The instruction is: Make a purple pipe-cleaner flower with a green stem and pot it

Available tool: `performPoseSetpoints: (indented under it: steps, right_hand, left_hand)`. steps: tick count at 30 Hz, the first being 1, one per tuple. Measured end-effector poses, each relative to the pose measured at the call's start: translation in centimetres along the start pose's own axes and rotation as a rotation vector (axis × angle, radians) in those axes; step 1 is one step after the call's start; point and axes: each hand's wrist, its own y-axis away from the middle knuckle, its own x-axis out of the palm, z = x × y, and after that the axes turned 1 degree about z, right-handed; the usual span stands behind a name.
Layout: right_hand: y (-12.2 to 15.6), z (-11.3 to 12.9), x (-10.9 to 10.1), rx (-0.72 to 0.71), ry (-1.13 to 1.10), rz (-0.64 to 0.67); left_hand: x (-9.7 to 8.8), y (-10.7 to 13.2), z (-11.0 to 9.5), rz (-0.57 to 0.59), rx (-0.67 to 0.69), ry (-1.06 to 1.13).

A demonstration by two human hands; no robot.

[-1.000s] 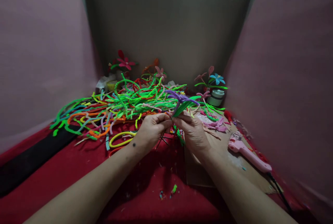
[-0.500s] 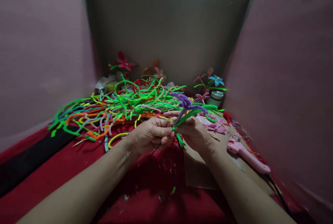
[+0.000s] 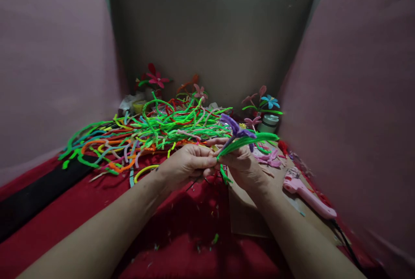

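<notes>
A purple pipe-cleaner flower [image 3: 236, 129] with long green leaves [image 3: 249, 142] is held between my two hands, tilted up to the right. My left hand [image 3: 191, 163] pinches the green stem where the leaves join it, thumb on top. Around the other side of the stem, my right hand [image 3: 241, 164] is closed, its fingers partly behind the flower and leaves. A short green piece [image 3: 225, 175] hangs just under the hands. The lower end of the stem is mostly hidden by my left fingers.
A heap of pipe cleaners [image 3: 168, 127] spreads behind my hands over the red cloth [image 3: 181, 244]. At right, a pink hot glue gun [image 3: 309, 194] lies on a cardboard sheet [image 3: 248, 216]. Finished flowers [image 3: 270, 101] and a lidded jar [image 3: 269, 124] stand at the back. A black strip [image 3: 42, 197] lies left.
The flower has turned and shifted slightly right, and its green leaves now lie together, reaching farther right. Both hands keep hold close together.
</notes>
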Motion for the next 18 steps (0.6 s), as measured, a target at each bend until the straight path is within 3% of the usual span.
performPoseSetpoints:
  steps: [6,10,13,18]
  right_hand:
    - [0.0,-0.4,0.3,-0.076,0.055,-0.179]
    - [0.4,-0.6,1.1,-0.126,0.057,-0.243]
    - [0.5,-0.4,1.4,-0.123,0.069,-0.239]
    - [0.2,0.1,0.4,-0.083,0.135,-0.16]
  left_hand:
    - [1.7,0.2,0.3,-0.412,0.366,-0.537]
    - [2.0,0.2,1.7,-0.607,0.494,-0.784]
    - [1.9,0.1,1.5,-0.597,0.505,-0.76]
    - [1.7,0.1,-0.1,-0.347,0.217,-0.273]
